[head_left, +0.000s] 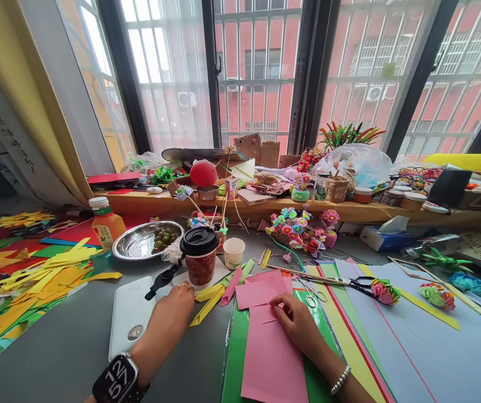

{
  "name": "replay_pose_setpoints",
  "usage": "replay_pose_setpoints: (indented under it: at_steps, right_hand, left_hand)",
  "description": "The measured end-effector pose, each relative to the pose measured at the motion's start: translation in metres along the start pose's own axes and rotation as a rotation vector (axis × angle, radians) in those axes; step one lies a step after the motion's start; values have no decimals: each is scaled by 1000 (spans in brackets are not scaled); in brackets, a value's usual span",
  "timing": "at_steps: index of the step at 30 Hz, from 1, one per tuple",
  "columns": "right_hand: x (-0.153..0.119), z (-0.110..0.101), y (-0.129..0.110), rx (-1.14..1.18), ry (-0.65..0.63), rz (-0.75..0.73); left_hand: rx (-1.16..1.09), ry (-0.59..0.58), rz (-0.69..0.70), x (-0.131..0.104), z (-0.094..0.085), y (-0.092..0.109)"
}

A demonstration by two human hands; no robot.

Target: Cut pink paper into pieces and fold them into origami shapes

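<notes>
My left hand (175, 305) is closed, its back towards me and its fingertips hidden. It lies between a white rectangular device (129, 313) and folded yellow paper strips (201, 316), just in front of a lidded dark red cup (199, 263). I cannot make out what is in its fingers. My right hand (297, 322) has bent fingers closed together at the edge of some pink paper (272, 358). That paper lies in several overlapping pieces on a green packet (234, 358). A folded pink strip (231, 286) rests beside the yellow ones.
Cut yellow and green paper (47, 280) is heaped at left. A metal plate with green fruit (133, 246), a juice bottle (108, 224) and a paper cup (234, 253) stand behind. Scissors (366, 288), coloured sheets (408, 336) and folded paper flowers (437, 295) lie at right.
</notes>
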State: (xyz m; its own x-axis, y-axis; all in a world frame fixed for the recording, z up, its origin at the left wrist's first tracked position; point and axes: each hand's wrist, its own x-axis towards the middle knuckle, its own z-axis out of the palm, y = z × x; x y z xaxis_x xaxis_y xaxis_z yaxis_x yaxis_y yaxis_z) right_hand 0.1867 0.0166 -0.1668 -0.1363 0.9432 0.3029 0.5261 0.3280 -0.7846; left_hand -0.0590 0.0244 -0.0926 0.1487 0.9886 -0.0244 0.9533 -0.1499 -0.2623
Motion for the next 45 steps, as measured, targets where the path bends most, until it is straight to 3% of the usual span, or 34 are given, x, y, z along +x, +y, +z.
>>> replay_pose_setpoints:
  at_steps: [5, 10, 15, 22, 27, 31, 33, 36, 39, 45]
  right_hand:
    - [-1, 0, 0, -18, 6, -12]
    - [-1, -2, 2, -6, 102, -6]
    - [-1, -3, 3, -20, 218, 36]
    - [-2, -5, 2, -31, 227, 45]
    - [-2, -5, 2, -23, 236, 37]
    - [-1, -5, 3, -22, 249, 29]
    - [-1, -5, 3, -29, 252, 30]
    - [-1, -4, 3, -30, 251, 28]
    - [-1, -4, 4, -20, 266, 36]
    - [1, -4, 7, -26, 301, 47]
  left_hand:
    - [-30, 55, -49, 12, 18, -7]
    - [-44, 57, -39, 15, 15, -6]
    - [-111, 143, -10, 19, 18, -8]
    - [-106, 176, -15, 23, 19, -8]
    - [-74, 99, -77, 18, 7, -3]
    - [-71, -21, -147, 6, -25, 19]
    - [-110, -119, -72, 3, -41, 36]
    - [-155, -69, 43, 10, -56, 64]
    - [-233, 84, 164, 32, -55, 89]
    - [-319, 166, 254, 80, -38, 119]
